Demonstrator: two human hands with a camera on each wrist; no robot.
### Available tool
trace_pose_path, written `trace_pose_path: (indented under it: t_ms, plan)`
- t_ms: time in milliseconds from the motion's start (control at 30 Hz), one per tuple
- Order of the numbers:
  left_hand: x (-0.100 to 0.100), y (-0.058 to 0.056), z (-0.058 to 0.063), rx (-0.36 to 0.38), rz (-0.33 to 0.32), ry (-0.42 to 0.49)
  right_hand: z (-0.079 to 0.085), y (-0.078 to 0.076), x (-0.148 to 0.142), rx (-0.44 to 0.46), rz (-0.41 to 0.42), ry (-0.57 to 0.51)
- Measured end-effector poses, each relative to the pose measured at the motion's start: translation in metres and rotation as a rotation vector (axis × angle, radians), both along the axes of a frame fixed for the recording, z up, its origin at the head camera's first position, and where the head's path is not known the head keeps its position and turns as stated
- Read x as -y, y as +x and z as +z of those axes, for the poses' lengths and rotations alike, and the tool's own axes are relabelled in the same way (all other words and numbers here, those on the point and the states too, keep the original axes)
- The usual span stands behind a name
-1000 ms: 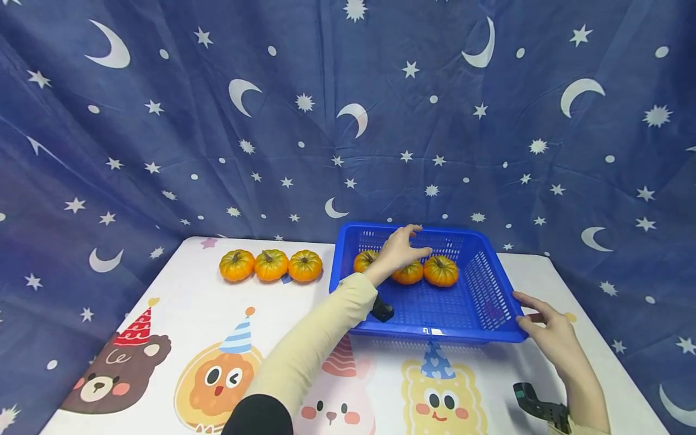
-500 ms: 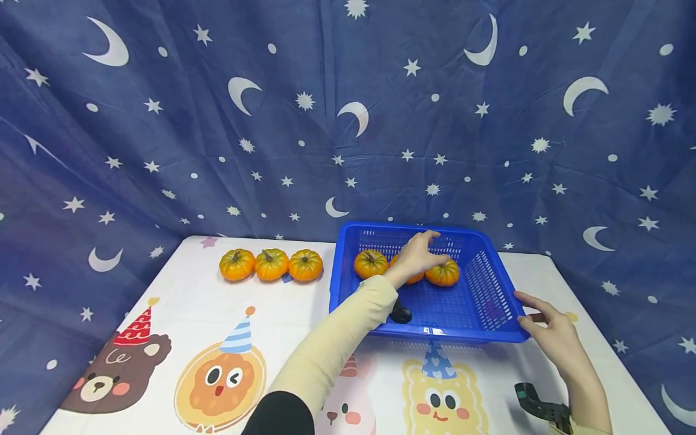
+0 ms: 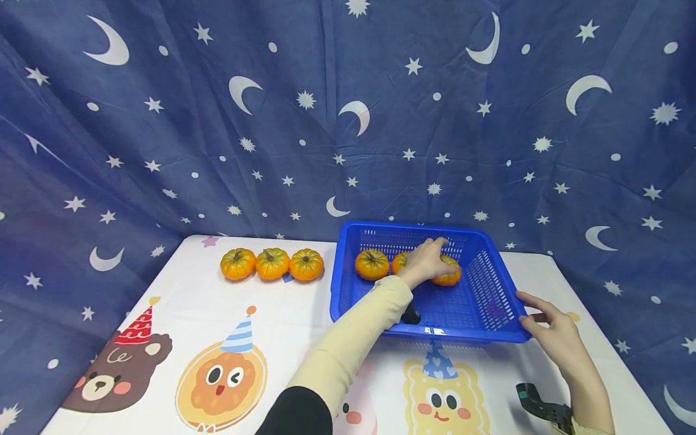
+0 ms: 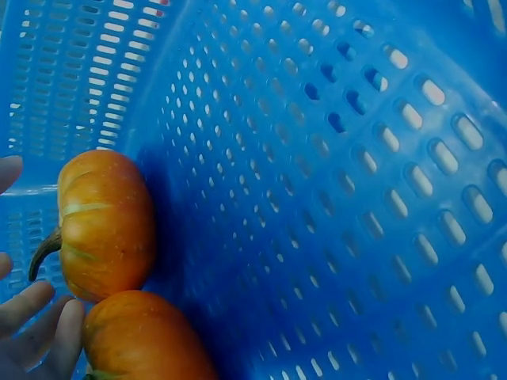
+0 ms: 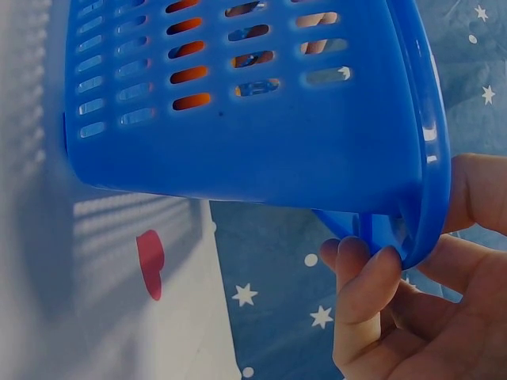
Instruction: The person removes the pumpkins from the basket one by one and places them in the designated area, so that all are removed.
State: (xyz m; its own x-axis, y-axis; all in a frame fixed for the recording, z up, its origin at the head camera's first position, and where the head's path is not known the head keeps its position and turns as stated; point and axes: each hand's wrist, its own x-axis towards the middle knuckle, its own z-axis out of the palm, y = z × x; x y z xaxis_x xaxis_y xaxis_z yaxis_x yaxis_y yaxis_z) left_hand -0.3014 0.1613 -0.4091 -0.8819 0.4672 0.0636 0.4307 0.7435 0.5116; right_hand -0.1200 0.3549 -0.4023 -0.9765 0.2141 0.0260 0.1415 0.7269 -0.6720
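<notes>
Inside the blue plastic basket (image 3: 429, 334) three small orange pumpkins sit in a row along the far side. My left hand (image 3: 426, 261) reaches in from the left, over the middle pumpkin (image 3: 399, 262), which it partly hides. Its spread thumb and fingers are at the right pumpkin (image 3: 447, 277). In the left wrist view the fingertips (image 4: 70, 324) show close beside two pumpkins, not wrapped round either. The left pumpkin (image 3: 372, 264) stands free of the hand. My right hand (image 3: 557, 329) pinches the basket's near right rim, fingers on both sides of it in the right wrist view.
Another row of three pumpkins, among them a middle one (image 3: 272, 264), lies on the white tabletop (image 3: 293, 320) left of the basket. Cartoon animals are printed on the cloth. A blue star-patterned curtain (image 3: 304, 175) hangs right behind the table.
My left hand has moved right and slightly down, from above the middle of the row to the right pumpkin. The left pumpkin has come into full view. My right hand stays at the rim.
</notes>
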Motion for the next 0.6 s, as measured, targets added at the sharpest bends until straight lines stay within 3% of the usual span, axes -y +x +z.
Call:
trace_pose_path:
  t_ms: [600]
  plan:
    - [-0.015,-0.002,-0.008,-0.1,-0.069,-0.357,0.001,0.0,0.001,0.025,-0.01,-0.015]
